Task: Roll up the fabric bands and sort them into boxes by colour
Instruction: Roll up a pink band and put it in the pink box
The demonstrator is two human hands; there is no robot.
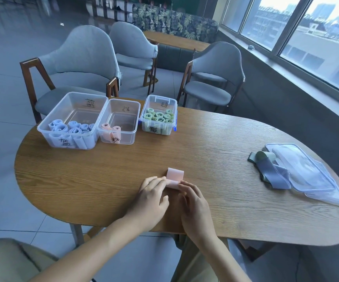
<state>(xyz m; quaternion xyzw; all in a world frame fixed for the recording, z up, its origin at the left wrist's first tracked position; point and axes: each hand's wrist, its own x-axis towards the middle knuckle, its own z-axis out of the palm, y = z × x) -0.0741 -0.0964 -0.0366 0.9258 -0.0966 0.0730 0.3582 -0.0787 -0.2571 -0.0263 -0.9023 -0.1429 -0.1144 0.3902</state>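
Observation:
A pink fabric band (174, 176) lies on the wooden table (205, 143), partly rolled at its near end. My left hand (152, 198) and my right hand (193, 202) pinch the pink roll from either side with curled fingers. At the back left stand three clear boxes: a large box (48, 127) with several blue rolls, a middle box (132, 137) with two pink rolls, and a right box (172, 129) packed with green rolls. A loose blue band (274, 171) and a green band (263, 156) lie in a heap at the right.
Clear plastic lids (307, 171) are stacked at the table's right edge beside the loose bands. Grey upholstered chairs (79, 64) stand behind the table. A window wall runs along the right.

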